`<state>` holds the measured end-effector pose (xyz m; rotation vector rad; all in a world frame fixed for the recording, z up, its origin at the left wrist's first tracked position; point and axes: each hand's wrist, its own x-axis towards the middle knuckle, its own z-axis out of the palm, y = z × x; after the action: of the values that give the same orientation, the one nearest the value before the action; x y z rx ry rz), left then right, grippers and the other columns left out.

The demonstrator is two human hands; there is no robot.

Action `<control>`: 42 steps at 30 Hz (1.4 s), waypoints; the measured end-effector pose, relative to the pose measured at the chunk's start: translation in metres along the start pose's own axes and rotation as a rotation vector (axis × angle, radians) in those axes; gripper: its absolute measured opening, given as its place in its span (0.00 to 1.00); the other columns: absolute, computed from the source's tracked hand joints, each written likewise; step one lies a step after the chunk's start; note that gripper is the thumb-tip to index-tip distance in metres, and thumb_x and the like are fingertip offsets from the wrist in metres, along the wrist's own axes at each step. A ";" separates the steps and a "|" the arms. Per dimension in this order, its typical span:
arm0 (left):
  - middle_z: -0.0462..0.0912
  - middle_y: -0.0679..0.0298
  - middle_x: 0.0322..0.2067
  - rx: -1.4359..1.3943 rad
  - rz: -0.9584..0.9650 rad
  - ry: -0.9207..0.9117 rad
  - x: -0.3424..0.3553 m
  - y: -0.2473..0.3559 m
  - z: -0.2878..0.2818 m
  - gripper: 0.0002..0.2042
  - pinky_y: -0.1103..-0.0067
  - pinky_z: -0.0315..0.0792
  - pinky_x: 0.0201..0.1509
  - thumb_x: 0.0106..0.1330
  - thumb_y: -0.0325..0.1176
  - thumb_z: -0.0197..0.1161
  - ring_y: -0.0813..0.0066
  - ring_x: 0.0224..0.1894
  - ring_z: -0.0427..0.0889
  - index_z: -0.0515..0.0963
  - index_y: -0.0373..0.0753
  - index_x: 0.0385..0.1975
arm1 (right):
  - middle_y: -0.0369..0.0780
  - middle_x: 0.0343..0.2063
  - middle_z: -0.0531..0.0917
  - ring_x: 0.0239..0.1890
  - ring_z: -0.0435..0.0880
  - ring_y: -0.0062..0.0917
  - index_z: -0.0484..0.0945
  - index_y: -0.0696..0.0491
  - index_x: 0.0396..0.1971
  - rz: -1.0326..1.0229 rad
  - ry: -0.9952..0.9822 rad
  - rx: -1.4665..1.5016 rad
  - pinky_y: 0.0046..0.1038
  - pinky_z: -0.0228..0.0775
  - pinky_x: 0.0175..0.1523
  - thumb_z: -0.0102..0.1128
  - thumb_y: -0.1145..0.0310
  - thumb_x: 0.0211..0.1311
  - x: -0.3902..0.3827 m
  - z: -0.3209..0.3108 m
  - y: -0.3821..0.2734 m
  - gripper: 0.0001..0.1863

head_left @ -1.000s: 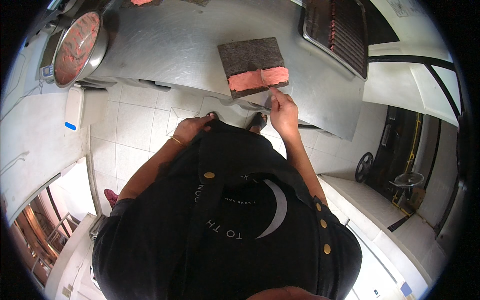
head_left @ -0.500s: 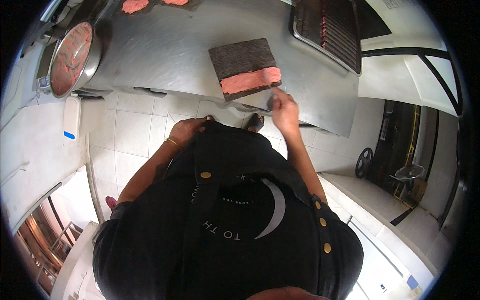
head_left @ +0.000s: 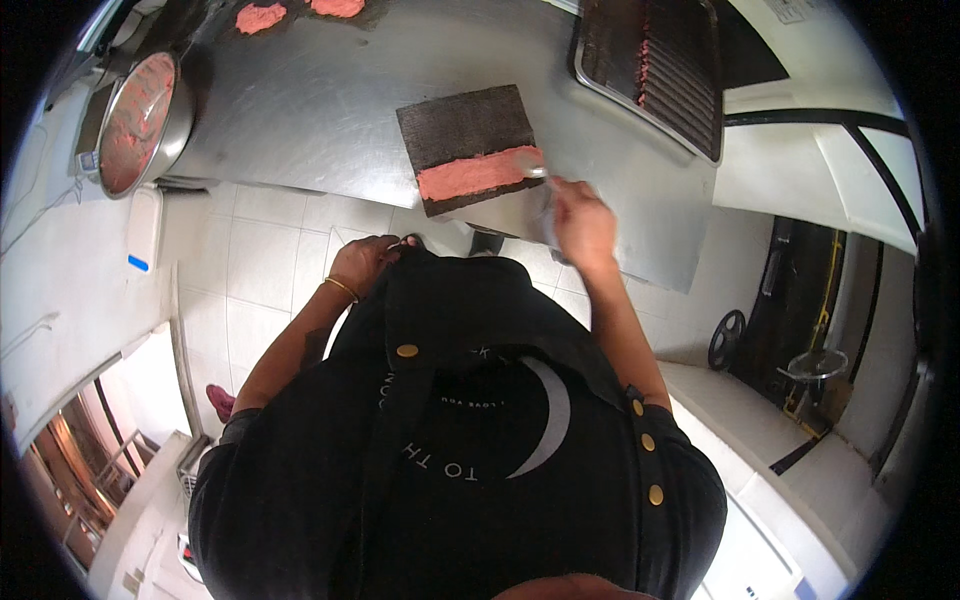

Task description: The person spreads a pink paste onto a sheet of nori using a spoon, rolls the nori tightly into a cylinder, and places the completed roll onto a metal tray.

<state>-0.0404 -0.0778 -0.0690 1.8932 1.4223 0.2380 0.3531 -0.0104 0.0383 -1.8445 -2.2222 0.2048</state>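
Note:
A dark, square sheet (head_left: 466, 120) lies near the front edge of the steel table, with a band of pink paste (head_left: 460, 177) spread across its near part. My right hand (head_left: 584, 220) is closed on a metal spoon (head_left: 529, 165), whose blurred head rests on the right end of the paste. My left hand (head_left: 365, 258) is at the top edge of my black apron (head_left: 455, 300), below the table, its fingers curled on the cloth.
A steel bowl (head_left: 170, 140) smeared with pink paste stands at the table's left end. Two pink mounds (head_left: 260, 18) lie on dark sheets at the back. A ridged tray (head_left: 680, 85) with a pink line sits at the back right of the steel table (head_left: 290, 110).
My right hand and the spoon have moved to the right. The sheet and table appear shifted left in the picture. The back mounds show more fully as the view shifts.

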 end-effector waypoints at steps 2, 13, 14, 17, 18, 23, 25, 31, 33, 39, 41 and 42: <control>0.89 0.55 0.40 0.000 -0.053 0.021 -0.002 0.008 0.002 0.15 0.62 0.81 0.47 0.73 0.40 0.64 0.54 0.41 0.89 0.81 0.46 0.56 | 0.43 0.38 0.87 0.38 0.88 0.44 0.85 0.49 0.49 0.061 0.107 0.036 0.43 0.81 0.43 0.61 0.71 0.63 0.001 -0.012 0.027 0.14; 0.85 0.59 0.29 0.073 0.004 0.163 0.015 0.092 -0.002 0.38 0.63 0.78 0.40 0.65 0.31 0.70 0.57 0.31 0.86 0.65 0.57 0.76 | 0.39 0.38 0.85 0.44 0.87 0.38 0.82 0.48 0.43 -0.412 -0.148 0.250 0.39 0.81 0.49 0.61 0.75 0.56 0.024 0.007 0.026 0.14; 0.85 0.58 0.30 0.086 -0.027 0.145 0.016 0.094 -0.002 0.38 0.63 0.78 0.40 0.66 0.31 0.70 0.56 0.31 0.86 0.65 0.57 0.76 | 0.39 0.37 0.85 0.44 0.87 0.38 0.82 0.48 0.42 -0.418 -0.147 0.263 0.40 0.81 0.49 0.59 0.75 0.57 0.027 0.010 0.027 0.13; 0.85 0.57 0.30 0.076 -0.071 0.135 0.016 0.097 0.000 0.37 0.62 0.79 0.39 0.66 0.32 0.70 0.54 0.32 0.86 0.65 0.58 0.76 | 0.39 0.38 0.86 0.42 0.87 0.37 0.84 0.49 0.42 -0.401 -0.148 0.234 0.39 0.81 0.48 0.61 0.74 0.58 0.031 0.006 0.037 0.12; 0.85 0.57 0.30 0.065 -0.077 0.139 0.016 0.097 0.000 0.37 0.62 0.79 0.39 0.66 0.32 0.70 0.54 0.32 0.86 0.65 0.58 0.76 | 0.39 0.39 0.87 0.42 0.87 0.37 0.84 0.49 0.43 -0.381 -0.122 0.210 0.39 0.81 0.48 0.61 0.74 0.58 0.031 0.005 0.042 0.13; 0.86 0.58 0.29 0.040 -0.103 0.181 0.016 0.102 0.003 0.36 0.63 0.81 0.37 0.66 0.32 0.71 0.55 0.31 0.87 0.67 0.58 0.75 | 0.42 0.40 0.87 0.45 0.87 0.40 0.83 0.50 0.45 -0.219 -0.105 0.143 0.39 0.82 0.49 0.60 0.71 0.63 0.022 -0.019 0.088 0.11; 0.86 0.58 0.29 0.022 -0.106 0.198 0.016 0.102 0.005 0.36 0.63 0.81 0.37 0.66 0.32 0.71 0.56 0.30 0.87 0.67 0.58 0.74 | 0.45 0.41 0.87 0.43 0.88 0.41 0.83 0.50 0.48 -0.118 -0.025 0.229 0.40 0.83 0.47 0.61 0.73 0.63 0.012 -0.030 0.100 0.14; 0.85 0.60 0.28 -0.050 -0.117 0.221 0.016 0.097 0.012 0.36 0.66 0.81 0.34 0.65 0.30 0.72 0.61 0.28 0.87 0.69 0.57 0.74 | 0.45 0.43 0.85 0.39 0.88 0.41 0.81 0.49 0.56 -0.199 0.020 0.330 0.40 0.85 0.43 0.61 0.76 0.62 0.008 -0.031 0.074 0.21; 0.85 0.60 0.28 -0.076 -0.116 0.224 0.016 0.098 0.012 0.36 0.66 0.81 0.34 0.64 0.30 0.73 0.62 0.28 0.86 0.69 0.57 0.74 | 0.44 0.41 0.85 0.38 0.88 0.41 0.81 0.49 0.57 -0.274 -0.085 0.409 0.40 0.85 0.43 0.61 0.74 0.62 0.010 -0.019 0.051 0.22; 0.85 0.61 0.28 0.013 -0.067 0.223 0.016 0.098 0.006 0.36 0.67 0.80 0.34 0.64 0.29 0.73 0.63 0.28 0.86 0.69 0.57 0.74 | 0.43 0.41 0.85 0.38 0.88 0.40 0.81 0.47 0.57 -0.206 -0.069 0.209 0.41 0.84 0.40 0.61 0.72 0.62 0.018 -0.007 0.045 0.22; 0.85 0.61 0.28 -0.024 -0.072 0.205 0.015 0.096 0.005 0.36 0.66 0.80 0.34 0.64 0.30 0.72 0.62 0.28 0.86 0.68 0.58 0.74 | 0.43 0.40 0.84 0.37 0.88 0.40 0.81 0.47 0.57 -0.102 -0.051 0.201 0.41 0.83 0.40 0.61 0.73 0.62 0.016 -0.022 0.057 0.22; 0.85 0.61 0.28 -0.043 -0.076 0.197 0.014 0.095 0.006 0.36 0.66 0.80 0.34 0.65 0.30 0.72 0.62 0.28 0.86 0.68 0.58 0.74 | 0.43 0.40 0.84 0.37 0.88 0.40 0.81 0.47 0.58 -0.052 -0.043 0.198 0.41 0.83 0.40 0.61 0.73 0.62 0.015 -0.026 0.059 0.22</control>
<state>0.0391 -0.0779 -0.0153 1.8166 1.6026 0.4249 0.4139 0.0146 0.0494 -1.6921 -2.1864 0.4409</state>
